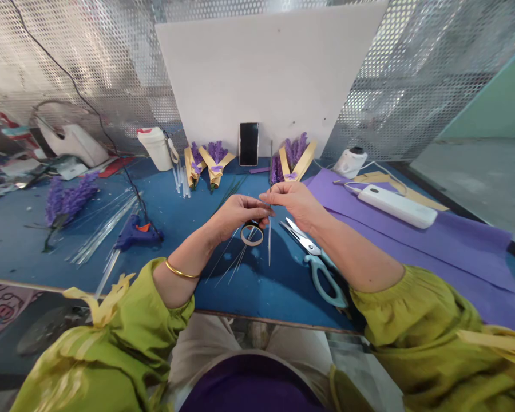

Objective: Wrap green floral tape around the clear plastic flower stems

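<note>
Both hands meet over the middle of the blue table. My left hand (242, 212) is closed, its thumb and fingers pinching a thin wire stem (269, 246) held upright. Higher on the same stem, my right hand (289, 197) pinches with thumb and forefinger; the stem's darker upper part rises above it. Just under my left fingers is a roll of dark tape (252, 234) with a pale core; whether it hangs from the hand or rests on the table I cannot tell. Several loose wires (238, 260) lie below. Blue-handled scissors (321, 263) lie half open beside my right forearm.
Wrapped purple flower bunches (214, 163) and a phone (249, 144) lean on a white board (266, 74). Left are a blue glue gun (137, 232), clear wires (105, 229) and purple flowers (68, 197). Purple sheets (395, 246) with a white power strip (397, 206) lie right.
</note>
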The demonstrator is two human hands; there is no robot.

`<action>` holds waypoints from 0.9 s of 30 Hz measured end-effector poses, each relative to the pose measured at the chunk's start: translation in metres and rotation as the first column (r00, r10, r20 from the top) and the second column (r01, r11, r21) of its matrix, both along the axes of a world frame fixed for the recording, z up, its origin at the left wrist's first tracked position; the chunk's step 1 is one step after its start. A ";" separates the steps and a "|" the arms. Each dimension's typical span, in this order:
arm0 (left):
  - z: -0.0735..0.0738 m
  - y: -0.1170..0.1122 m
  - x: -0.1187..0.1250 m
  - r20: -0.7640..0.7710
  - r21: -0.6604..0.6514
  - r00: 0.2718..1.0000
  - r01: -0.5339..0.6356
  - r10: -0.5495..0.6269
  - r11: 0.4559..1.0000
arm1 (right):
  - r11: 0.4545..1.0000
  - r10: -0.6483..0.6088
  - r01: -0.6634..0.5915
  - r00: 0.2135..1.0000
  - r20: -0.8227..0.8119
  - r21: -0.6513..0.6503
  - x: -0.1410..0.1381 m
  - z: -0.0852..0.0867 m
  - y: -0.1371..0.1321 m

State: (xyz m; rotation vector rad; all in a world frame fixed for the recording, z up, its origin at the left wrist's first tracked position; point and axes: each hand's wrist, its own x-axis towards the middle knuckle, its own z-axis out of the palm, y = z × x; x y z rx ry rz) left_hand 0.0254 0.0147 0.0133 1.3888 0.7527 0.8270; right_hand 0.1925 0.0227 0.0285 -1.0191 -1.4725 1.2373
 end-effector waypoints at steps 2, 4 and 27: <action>-0.001 0.001 0.001 0.018 0.010 1.000 -0.017 0.017 1.000 | 0.999 -0.024 0.023 0.999 0.027 0.045 0.001 0.001 0.000; -0.001 0.001 0.001 0.058 0.006 0.998 -0.031 0.031 1.000 | 0.998 0.028 -0.029 0.999 0.032 0.051 0.002 0.003 0.000; 0.005 -0.003 0.001 -0.068 0.046 0.998 -0.007 0.010 0.999 | 0.992 0.081 -0.080 0.997 0.008 -0.095 0.002 -0.001 0.001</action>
